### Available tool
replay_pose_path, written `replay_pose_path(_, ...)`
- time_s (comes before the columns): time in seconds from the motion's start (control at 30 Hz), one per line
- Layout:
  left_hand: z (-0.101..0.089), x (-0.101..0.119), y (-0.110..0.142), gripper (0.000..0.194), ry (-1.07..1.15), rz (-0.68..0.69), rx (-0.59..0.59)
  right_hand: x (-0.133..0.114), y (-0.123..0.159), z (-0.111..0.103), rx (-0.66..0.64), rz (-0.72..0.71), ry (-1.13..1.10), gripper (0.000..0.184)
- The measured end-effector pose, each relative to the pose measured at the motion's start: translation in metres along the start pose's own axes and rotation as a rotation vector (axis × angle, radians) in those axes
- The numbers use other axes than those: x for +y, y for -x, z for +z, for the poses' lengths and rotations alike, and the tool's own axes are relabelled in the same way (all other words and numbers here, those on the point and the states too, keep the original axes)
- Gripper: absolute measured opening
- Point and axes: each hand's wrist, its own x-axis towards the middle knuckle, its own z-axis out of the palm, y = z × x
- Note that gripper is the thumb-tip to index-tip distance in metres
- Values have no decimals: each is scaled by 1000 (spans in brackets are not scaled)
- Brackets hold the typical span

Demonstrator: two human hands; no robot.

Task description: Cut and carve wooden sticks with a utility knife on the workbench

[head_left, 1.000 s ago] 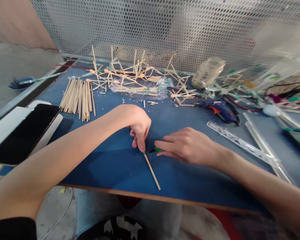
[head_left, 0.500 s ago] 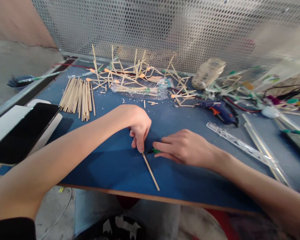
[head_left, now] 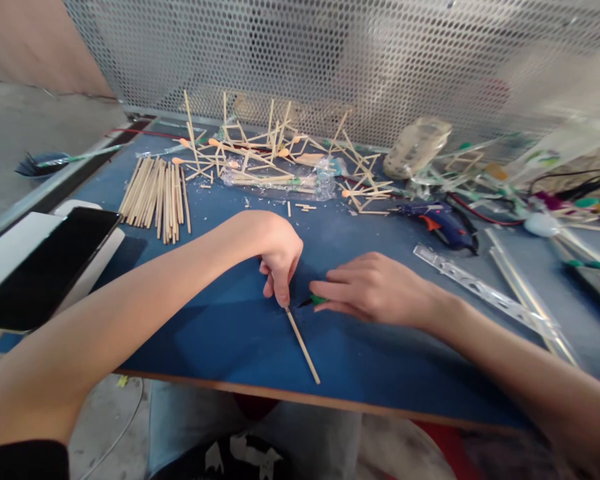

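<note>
My left hand [head_left: 279, 257] is curled, its fingertips pinching the far end of a thin wooden stick [head_left: 303, 345] that lies on the blue table [head_left: 220, 333] and points toward the near edge. Close to its right, my right hand [head_left: 373, 290] lies low on the table with fingers closed round a small green-handled tool [head_left: 314, 301]. The tool's dark tip points at the stick where my left fingers press it down.
A row of loose wooden sticks [head_left: 157, 193] lies at the back left. Glued stick frames [head_left: 275, 153] and plastic wrap sit before the mesh screen. A blue glue gun [head_left: 443, 220], a clear ruler [head_left: 475, 287] and cables lie at the right. A dark tablet [head_left: 45, 263] rests at the left.
Hardly anything has moved. Both hands stay at the stick's far end; my right hand shifted slightly left and back.
</note>
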Motion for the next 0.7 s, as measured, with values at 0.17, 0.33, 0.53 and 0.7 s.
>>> replay_pose_path(0.17,0,1,0,35,3,-9,10,-2,0,-1,-38,-2,2,33)
replay_pose_path(0.33,0,1,1,34,-8,-8,-7,-1,-1,0,-13,35,-9,33)
replay_pose_path(0.53,0,0,1,35,-4,-1,6,-2,-2,0,-49,23,-59,35)
replay_pose_path(0.7,1,0,-1,37,-11,-8,13,-2,-3,1,-49,25,-82,34)
